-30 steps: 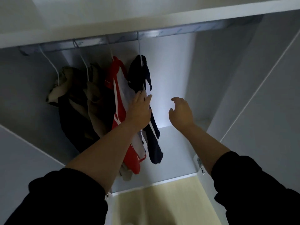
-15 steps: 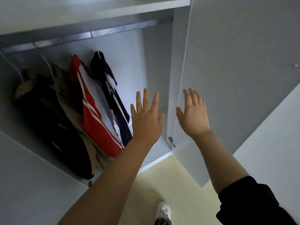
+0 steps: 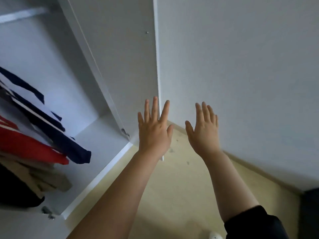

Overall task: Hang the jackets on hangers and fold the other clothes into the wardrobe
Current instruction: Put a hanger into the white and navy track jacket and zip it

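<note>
Left hand and right hand, empty with fingers straight and apart, face the wardrobe door at twelve o'clock, perhaps to shut in jackets at nine.

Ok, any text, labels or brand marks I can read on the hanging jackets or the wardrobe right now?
No text can be read.
White marks on the red jacket at the picture's edge are too blurred and cut off to read.
No text shows on the navy jacket or the wardrobe door.
</note>
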